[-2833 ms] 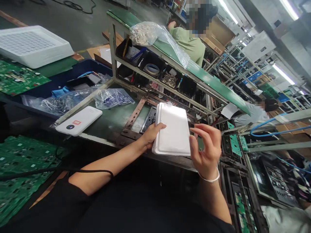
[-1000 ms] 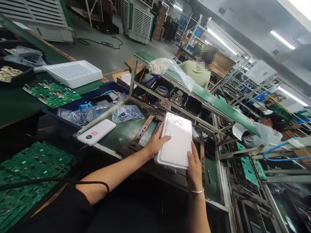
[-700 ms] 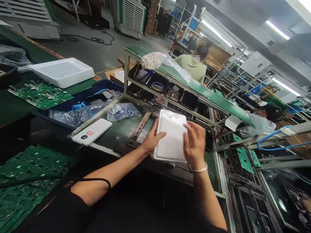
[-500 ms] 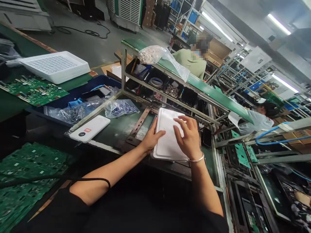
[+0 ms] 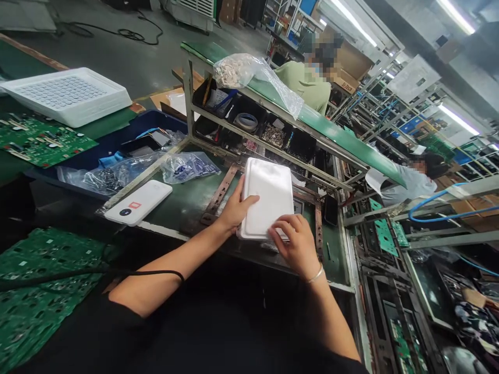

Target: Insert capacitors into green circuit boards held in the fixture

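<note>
A white rectangular plastic case (image 5: 268, 192) with rounded corners is held tilted above the bench. My left hand (image 5: 238, 208) grips its left edge, the thumb lying across the face and the other fingers hidden behind it. At the lower right corner is my right hand (image 5: 294, 239), its fingers bent and closed against the case's edge. Below the case, a brown metal frame fixture (image 5: 222, 195) lies on the green bench top, partly covered. To the left rests a white device (image 5: 150, 201) with a dark round lens-like spot and an orange-red square label.
A blue bin (image 5: 93, 182) with bagged parts stands left, near a white tray (image 5: 99, 111) of round pieces and green circuit boards (image 5: 42, 140). Behind the bench runs a shelf (image 5: 319, 131) with black parts boxes. A phone-like black object (image 5: 331, 209) lies right. Two people sit beyond.
My right hand has moved down from over the case's face to its lower right corner, and its fingers have curled in. My left hand keeps its hold. The view has shifted slightly.
</note>
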`<state>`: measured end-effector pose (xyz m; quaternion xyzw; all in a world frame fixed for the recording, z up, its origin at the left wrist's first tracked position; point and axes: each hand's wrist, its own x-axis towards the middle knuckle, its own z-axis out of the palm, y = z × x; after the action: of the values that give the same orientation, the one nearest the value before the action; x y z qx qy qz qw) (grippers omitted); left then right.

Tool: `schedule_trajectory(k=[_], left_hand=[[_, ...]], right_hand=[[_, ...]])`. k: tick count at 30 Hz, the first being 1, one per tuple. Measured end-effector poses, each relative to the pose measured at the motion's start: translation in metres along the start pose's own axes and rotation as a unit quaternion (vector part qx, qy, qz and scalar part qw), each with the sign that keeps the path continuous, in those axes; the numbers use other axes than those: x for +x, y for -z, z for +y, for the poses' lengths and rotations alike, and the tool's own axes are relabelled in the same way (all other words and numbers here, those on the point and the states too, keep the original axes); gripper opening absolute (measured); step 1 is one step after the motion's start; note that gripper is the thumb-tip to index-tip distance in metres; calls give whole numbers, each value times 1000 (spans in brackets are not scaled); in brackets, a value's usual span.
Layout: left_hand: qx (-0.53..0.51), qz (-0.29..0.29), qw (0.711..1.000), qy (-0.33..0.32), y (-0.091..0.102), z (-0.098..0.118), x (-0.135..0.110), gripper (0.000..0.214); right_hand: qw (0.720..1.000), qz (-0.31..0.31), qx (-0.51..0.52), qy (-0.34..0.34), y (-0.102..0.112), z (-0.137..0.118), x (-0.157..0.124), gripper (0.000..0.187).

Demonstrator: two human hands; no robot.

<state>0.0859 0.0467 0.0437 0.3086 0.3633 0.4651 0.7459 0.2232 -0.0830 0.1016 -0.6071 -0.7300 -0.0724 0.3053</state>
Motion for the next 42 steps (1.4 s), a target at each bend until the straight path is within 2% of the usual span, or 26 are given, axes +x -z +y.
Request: schedule_trajectory(k=[3, 6, 8, 10, 12, 15, 19, 21, 24, 27, 30, 32, 35, 42], left_hand=[[3, -6, 1000, 1, 1, -1, -1, 89], [1, -13, 1000, 0, 1, -1, -2, 90], [-1, -16, 1000, 3, -1, -1, -4, 92], [-4, -27, 1000, 2, -5, -3, -7, 93], [-9, -32, 999, -8, -11, -9, -11, 94], [-33, -32, 999, -17, -24, -22, -18, 96], [-72, -42, 996, -14, -38, -38, -29, 93], [-90, -48, 995, 14, -39, -43, -30, 88], [-122, -68, 985, 99, -34, -49, -26, 76], [-187, -156, 956, 165, -28, -55, -20, 74], [-263, -223, 927, 150, -26, -57, -19, 88], [-280, -220, 924, 142, -27, -58, -20, 92], [-270, -202, 926, 169, -29, -59, -21, 94], [-273, -175, 931, 168, -31, -63, -22, 93]], right_hand=[[998, 52, 17, -28, 1, 5, -5, 16], [995, 56, 55, -65, 0, 17, -7, 16], [985, 83, 79, -133, -1, 26, -9, 20], [971, 97, 80, -205, -2, 29, -13, 34], [971, 51, 54, -229, -5, 24, -19, 60], [976, -29, -29, -214, -9, 10, -26, 94], [967, -79, -116, -214, -12, 4, -29, 116], [963, -88, -129, -218, -12, 7, -29, 119], [961, -96, -138, -221, -10, 10, -29, 118], [960, -102, -140, -222, -9, 9, -29, 116], [958, -127, -122, -227, -11, 7, -28, 116], [955, -148, -113, -233, -14, 8, -27, 119], [950, -165, -102, -245, -19, 12, -25, 124], [949, -126, -47, -284, -23, 14, -10, 119]])
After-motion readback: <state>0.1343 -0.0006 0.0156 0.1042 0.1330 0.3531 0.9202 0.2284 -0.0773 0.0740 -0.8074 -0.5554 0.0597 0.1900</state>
